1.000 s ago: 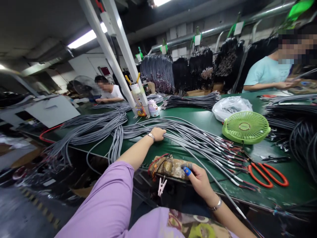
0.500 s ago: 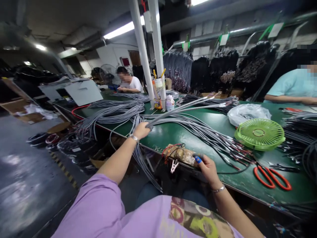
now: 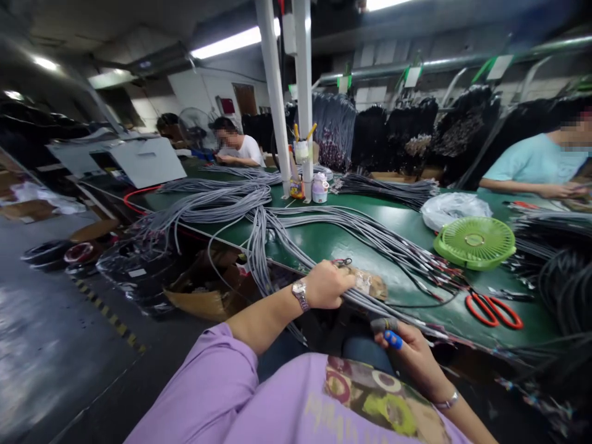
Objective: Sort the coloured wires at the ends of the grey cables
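My left hand (image 3: 327,285), with a metal watch at the wrist, is closed round a bundle of grey cables (image 3: 388,313) at the table's front edge. The bundle's ends point to the right, passing just above my right hand (image 3: 414,354). That hand is below the edge with thumb and forefinger close together; the thumb has blue wrapping and a finger a grey cover. Whether anything is between them is hidden. Behind my left hand, a brown taped block (image 3: 370,283) is partly covered. More grey cables (image 3: 351,219) lie fanned across the green table (image 3: 324,246).
Red-handled scissors (image 3: 494,309) and a green fan (image 3: 476,242) are at the right, with a clear plastic bag (image 3: 456,209) behind. A coiled cable heap (image 3: 217,200) lies at left. A white post (image 3: 303,92) rises from the table. Two people sit across it.
My left hand has swung right and toward me, bringing the raised cable bundle down to the table's front edge. My right hand has moved down, away from the taped block.
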Demonstrator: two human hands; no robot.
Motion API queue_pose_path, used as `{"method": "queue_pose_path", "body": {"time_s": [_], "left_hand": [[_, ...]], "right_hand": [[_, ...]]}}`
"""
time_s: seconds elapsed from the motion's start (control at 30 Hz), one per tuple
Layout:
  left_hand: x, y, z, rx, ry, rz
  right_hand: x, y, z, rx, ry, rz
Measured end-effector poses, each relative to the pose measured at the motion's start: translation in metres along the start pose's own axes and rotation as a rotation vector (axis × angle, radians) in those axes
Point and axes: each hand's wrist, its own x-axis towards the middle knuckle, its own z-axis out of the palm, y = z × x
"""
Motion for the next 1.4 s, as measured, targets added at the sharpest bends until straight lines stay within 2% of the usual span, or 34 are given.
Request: {"method": "queue_pose_path", "body": {"time_s": [0.07, 0.13, 0.17, 0.3, 0.37, 0.43, 0.5, 0.6, 0.7, 0.77, 0.87, 0.93, 1.0, 1.07, 1.13, 1.3, 1.33, 1.4], "left_hand": [[0.007, 0.023, -0.004, -0.005, -0.011, 0.130], [0.009, 0.041, -0.005, -0.054, -0.039, 0.196], [0.008, 0.046, -0.005, -0.082, -0.054, 0.183], [-0.019, 0.048, 0.002, -0.309, -0.064, -0.019], [-0.044, 0.042, 0.011, -0.518, -0.040, -0.151], [-0.074, 0.037, 0.024, -0.695, -0.024, -0.272], [-0.102, 0.031, 0.040, -0.801, -0.004, -0.374], [-0.136, 0.026, 0.064, -0.925, 0.026, -0.466], [-0.155, 0.026, 0.083, -1.011, -0.060, -0.459], [-0.156, 0.029, 0.091, -1.059, -0.085, -0.480], [-0.142, 0.036, 0.095, -1.234, -0.051, -0.503], [-0.125, 0.042, 0.097, -1.349, 0.071, -0.586], [-0.110, 0.047, 0.102, -1.373, 0.187, -0.655], [-0.103, 0.050, 0.108, -1.390, 0.246, -0.634], [-0.104, 0.051, 0.115, -1.472, 0.218, -0.586], [-0.122, 0.049, 0.126, -1.768, -0.011, -0.534], [-0.125, 0.050, 0.127, -1.805, -0.020, -0.555], [-0.126, 0.051, 0.129, -1.847, 0.069, -0.642]], "right_hand": [[-0.004, -0.014, 0.000, 0.008, -0.167, -0.009], [-0.004, -0.024, 0.001, -0.044, -0.209, -0.043], [-0.004, -0.027, 0.003, -0.069, -0.185, -0.064], [0.001, -0.033, 0.009, -0.139, -0.051, -0.093], [0.008, -0.038, 0.012, -0.155, 0.004, -0.135], [0.018, -0.045, 0.018, -0.164, -0.010, -0.144], [0.030, -0.052, 0.031, -0.116, -0.079, -0.152], [0.049, -0.057, 0.064, 0.042, -0.225, -0.122], [0.061, -0.054, 0.101, 0.068, -0.314, -0.114], [0.064, -0.049, 0.118, 0.065, -0.353, -0.121], [0.062, -0.040, 0.129, 0.048, -0.404, -0.099], [0.059, -0.034, 0.128, 0.004, -0.383, -0.095], [0.055, -0.030, 0.123, -0.048, -0.330, -0.110], [0.051, -0.026, 0.116, -0.093, -0.313, -0.140], [0.046, -0.023, 0.109, -0.122, -0.350, -0.190], [0.035, -0.011, 0.106, -0.144, -0.342, -0.198], [0.033, -0.008, 0.106, -0.153, -0.330, -0.190], [0.030, -0.001, 0.107, -0.167, -0.301, -0.183]]}}
